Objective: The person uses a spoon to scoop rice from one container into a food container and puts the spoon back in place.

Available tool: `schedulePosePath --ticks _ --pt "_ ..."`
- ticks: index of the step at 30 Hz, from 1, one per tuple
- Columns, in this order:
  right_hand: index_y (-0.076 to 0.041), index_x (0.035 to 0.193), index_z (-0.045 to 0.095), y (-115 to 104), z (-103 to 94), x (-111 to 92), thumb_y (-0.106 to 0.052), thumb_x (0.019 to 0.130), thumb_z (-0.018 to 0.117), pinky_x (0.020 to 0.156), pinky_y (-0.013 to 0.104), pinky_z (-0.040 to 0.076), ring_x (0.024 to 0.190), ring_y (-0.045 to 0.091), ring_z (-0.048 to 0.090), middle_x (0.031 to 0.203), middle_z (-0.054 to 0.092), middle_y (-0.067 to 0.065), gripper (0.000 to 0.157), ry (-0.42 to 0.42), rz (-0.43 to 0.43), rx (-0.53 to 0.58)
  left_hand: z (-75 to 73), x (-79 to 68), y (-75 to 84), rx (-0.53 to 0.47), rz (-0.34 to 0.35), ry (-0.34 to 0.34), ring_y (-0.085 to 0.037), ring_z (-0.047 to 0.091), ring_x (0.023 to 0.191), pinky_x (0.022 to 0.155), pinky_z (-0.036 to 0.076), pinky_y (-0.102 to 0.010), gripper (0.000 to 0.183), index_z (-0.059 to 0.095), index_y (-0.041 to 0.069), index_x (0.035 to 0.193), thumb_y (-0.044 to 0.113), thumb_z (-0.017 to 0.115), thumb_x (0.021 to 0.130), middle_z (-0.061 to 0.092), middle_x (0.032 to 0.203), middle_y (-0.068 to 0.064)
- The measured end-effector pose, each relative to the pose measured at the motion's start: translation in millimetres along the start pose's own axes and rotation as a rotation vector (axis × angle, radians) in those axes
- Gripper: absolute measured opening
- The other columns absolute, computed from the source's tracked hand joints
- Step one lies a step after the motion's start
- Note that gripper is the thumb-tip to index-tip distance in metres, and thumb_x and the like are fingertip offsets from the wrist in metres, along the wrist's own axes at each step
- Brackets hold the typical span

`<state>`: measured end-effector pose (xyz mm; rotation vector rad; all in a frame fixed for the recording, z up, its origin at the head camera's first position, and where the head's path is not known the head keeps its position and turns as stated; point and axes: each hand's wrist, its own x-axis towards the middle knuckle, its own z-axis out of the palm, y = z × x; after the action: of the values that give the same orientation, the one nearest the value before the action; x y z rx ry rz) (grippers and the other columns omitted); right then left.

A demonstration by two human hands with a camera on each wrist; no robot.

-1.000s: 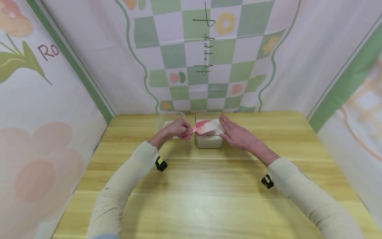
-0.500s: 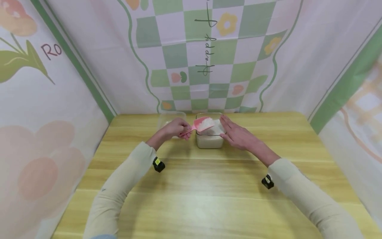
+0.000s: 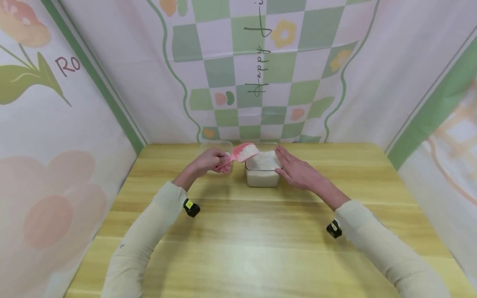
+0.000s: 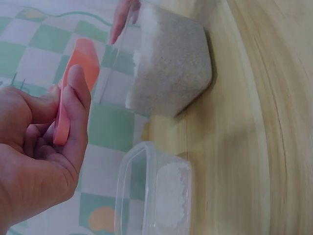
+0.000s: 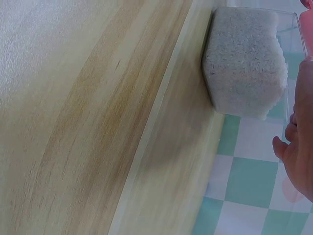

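My left hand (image 3: 209, 161) grips the handle of a pink scoop (image 3: 237, 151), thumb pressed on the handle in the left wrist view. White rice (image 3: 249, 151) is heaped on the scoop, which is raised at the left edge of a clear square container (image 3: 262, 179). That container is largely full of rice, with grains visible through its wall in the right wrist view. My right hand (image 3: 298, 169) lies along its right rim, fingers extended. Partly behind my left hand stands a smaller translucent plastic box (image 4: 168, 196), holding some white rice low down.
Both containers stand near the back edge of a wooden table (image 3: 238, 244). A patterned cloth (image 3: 220, 72) hangs right behind them, and more cloth hangs at both sides. A small black camera sits at each wrist.
The scoop has come up from the rice in the square container with a heap on it. My left hand has moved it left, toward the smaller box. My right hand stays at the rim.
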<state>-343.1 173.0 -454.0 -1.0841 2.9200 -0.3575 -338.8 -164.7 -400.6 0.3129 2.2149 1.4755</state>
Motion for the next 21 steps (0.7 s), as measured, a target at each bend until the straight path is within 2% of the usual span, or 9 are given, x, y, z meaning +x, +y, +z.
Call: schedulePosePath --ticks 3,6,11,17,21 --pt "0.002 0.158 0.008 0 -0.4 0 -0.042 0.108 0.034 0.115 0.054 0.035 0.154 0.036 0.012 0.167 0.006 0.02 0.071 -0.009 0.004 0.001 -5.4 -4.2 -2.0 0.0 -0.007 0.022 -0.016 0.066 0.07 0.063 0.055 -0.023 0.029 0.064 -0.015 0.108 0.004 0.043 0.104 0.066 0.079 -0.009" --pt "0.003 0.158 0.008 0 -0.8 0 -0.042 0.108 0.034 0.115 0.055 0.035 0.154 0.037 0.012 0.167 0.006 0.021 0.071 -0.013 0.003 0.002 -10.2 -7.9 -5.1 -0.002 -0.009 0.037 -0.015 0.065 0.068 0.066 0.058 -0.024 0.028 0.065 -0.014 0.103 0.005 0.044 0.104 0.065 0.075 -0.005" --pt "0.004 0.157 0.009 0 -1.0 0 -0.042 0.108 0.034 0.115 0.055 0.035 0.154 0.038 0.012 0.167 0.006 0.022 0.072 -0.011 0.004 0.003 -17.6 -14.2 -11.9 0.001 -0.012 0.065 -0.017 0.064 0.068 0.072 0.061 -0.028 0.028 0.064 -0.013 0.097 0.005 0.044 0.105 0.064 0.074 -0.005" --pt "0.002 0.158 0.008 2 0.8 0 -0.043 0.108 0.033 0.114 0.055 0.036 0.154 0.037 0.012 0.166 0.007 0.022 0.072 -0.005 0.004 0.001 -29.0 -24.0 -21.8 0.046 -0.034 0.123 -0.015 0.066 0.069 0.07 0.06 -0.025 0.029 0.065 -0.014 0.103 0.006 0.045 0.104 0.066 0.076 -0.006" --pt "0.003 0.158 0.008 3 1.8 0 -0.042 0.108 0.034 0.115 0.055 0.036 0.154 0.037 0.012 0.166 0.008 0.022 0.072 -0.004 0.005 0.004 -35.9 -28.6 -29.0 0.089 -0.063 0.158 -0.022 0.068 0.076 0.078 0.061 -0.035 0.03 0.064 -0.017 0.109 0.007 0.045 0.104 0.067 0.078 -0.008"
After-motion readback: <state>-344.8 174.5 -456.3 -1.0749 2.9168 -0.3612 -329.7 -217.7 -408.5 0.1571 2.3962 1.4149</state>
